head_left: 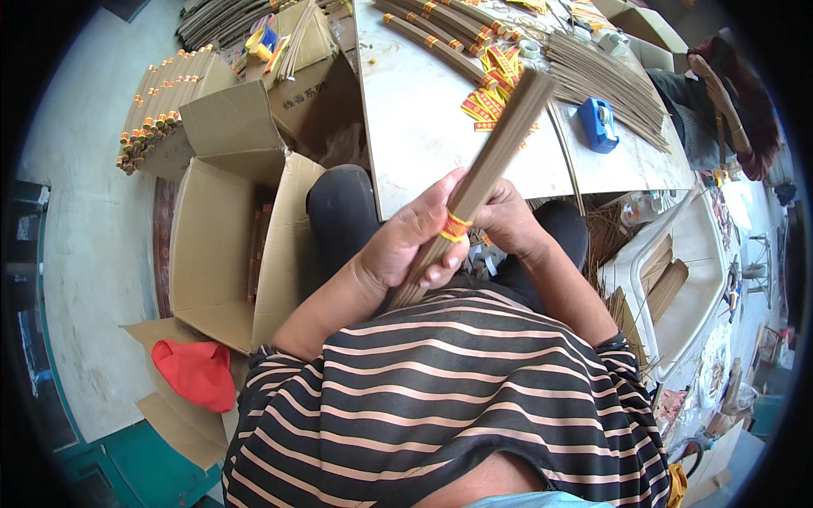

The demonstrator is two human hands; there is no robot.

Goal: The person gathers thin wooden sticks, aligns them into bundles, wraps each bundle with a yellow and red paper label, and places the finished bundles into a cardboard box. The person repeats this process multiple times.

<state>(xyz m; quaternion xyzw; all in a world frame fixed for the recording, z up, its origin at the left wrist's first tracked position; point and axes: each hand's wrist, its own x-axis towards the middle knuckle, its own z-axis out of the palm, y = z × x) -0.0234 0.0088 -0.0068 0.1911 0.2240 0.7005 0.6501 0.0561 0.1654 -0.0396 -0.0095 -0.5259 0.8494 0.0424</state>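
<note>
A thick bundle of brown incense sticks [500, 140] slants up and away in front of my lap. My left hand [411, 237] is wrapped round its lower part, with the fingers curling underneath. Round the bundle runs a red and yellow paper band [456, 227], close to both hands. My right hand [511, 218] is closed against the bundle's right side by the band; its fingertips are partly hidden behind the sticks. Beyond, on the white table [406, 127], lies a pile of red and yellow paper labels [495, 89].
A blue tape dispenser [599, 125] and loose incense sticks [605, 80] lie on the table's right. Banded bundles [436, 38] lie at its far side, more stacked far left [169, 97]. An open cardboard box [216, 229] stands left; a white bin [677, 288] right. Another person's arm [724, 102] shows far right.
</note>
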